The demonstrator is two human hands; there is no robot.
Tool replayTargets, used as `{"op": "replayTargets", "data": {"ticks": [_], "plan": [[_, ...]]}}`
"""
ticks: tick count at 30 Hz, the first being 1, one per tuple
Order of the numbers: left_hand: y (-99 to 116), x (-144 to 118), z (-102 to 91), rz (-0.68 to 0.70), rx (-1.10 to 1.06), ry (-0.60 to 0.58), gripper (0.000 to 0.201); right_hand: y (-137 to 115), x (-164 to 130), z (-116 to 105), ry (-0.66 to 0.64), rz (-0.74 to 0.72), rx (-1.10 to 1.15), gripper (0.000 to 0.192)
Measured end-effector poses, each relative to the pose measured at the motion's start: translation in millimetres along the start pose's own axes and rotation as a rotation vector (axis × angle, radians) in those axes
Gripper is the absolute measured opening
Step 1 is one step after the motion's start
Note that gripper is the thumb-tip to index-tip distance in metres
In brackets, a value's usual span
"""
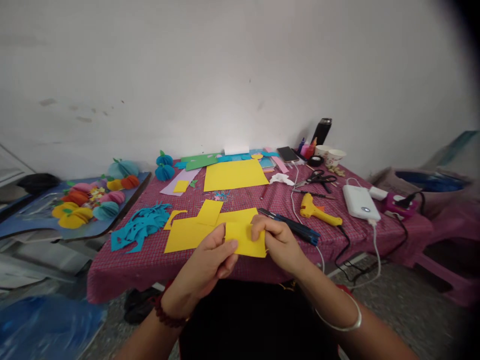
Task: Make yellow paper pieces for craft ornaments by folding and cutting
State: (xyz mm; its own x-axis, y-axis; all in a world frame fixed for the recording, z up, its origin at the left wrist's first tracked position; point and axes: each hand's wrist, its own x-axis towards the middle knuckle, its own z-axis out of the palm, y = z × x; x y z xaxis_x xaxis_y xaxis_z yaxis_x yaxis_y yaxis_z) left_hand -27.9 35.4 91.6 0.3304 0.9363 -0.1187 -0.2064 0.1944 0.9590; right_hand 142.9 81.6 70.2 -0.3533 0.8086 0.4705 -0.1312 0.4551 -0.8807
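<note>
At the tablecloth's near edge, left fingers (227, 247) and right fingers (273, 226) pinch a yellow square (244, 241) from both sides.

On the checked tablecloth (150, 270), toward the far right, a black flask (322, 131) leans near the white wall (187, 75), with two paper cups (335, 159) and a black roll (315, 161) close by. A dark phone (287, 154) lies to their left. Nearer the right edge sits a white power bank (360, 201), a cable in its near side, and just beyond it a purple power strip (397, 203). A pink stool (446, 270) stands at far right. At left, a blue-topped side table (22, 220) bears colourful paper pumpkins (76, 218), a black bundle (37, 183) behind them.
</note>
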Motion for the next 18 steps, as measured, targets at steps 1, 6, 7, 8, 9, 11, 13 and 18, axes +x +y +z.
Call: {"op": "replayTargets", "data": {"ticks": [1, 6, 7, 8, 9, 11, 13, 18], "plan": [[-1, 1, 0.0, 0.009, 0.007, 0.007, 0.026, 0, 0, 0, 0.002, 0.017, 0.013, 0.021], [-7, 3, -3.2, 0.049, 0.125, 0.051, 0.032, 0, -2, -2, -0.009, 0.095, 0.109, 0.019], [-8, 3, -4.2, 0.056, 0.154, 0.06, 0.032, 0, -2, -3, -0.011, 0.105, 0.121, 0.019], [-9, 3, -5.2, 0.066, 0.178, 0.069, 0.033, 0, -2, -3, -0.005, 0.12, 0.136, 0.017], [-10, 3, -6.2, 0.077, 0.195, 0.078, 0.033, 1, -2, -4, 0.012, 0.14, 0.162, 0.015], [-11, 4, -8.0, 0.103, 0.215, 0.097, 0.032, 1, -1, -5, 0.07, 0.192, 0.27, 0.008], [-13, 4, -9.3, 0.142, 0.229, 0.121, 0.031, 1, 0, -4, 0.121, 0.242, 0.414, 0.015], [-20, 6, -7.3, 0.244, 0.316, 0.144, 0.028, 2, -5, 7, 0.035, 0.342, 0.435, 0.048]]}}
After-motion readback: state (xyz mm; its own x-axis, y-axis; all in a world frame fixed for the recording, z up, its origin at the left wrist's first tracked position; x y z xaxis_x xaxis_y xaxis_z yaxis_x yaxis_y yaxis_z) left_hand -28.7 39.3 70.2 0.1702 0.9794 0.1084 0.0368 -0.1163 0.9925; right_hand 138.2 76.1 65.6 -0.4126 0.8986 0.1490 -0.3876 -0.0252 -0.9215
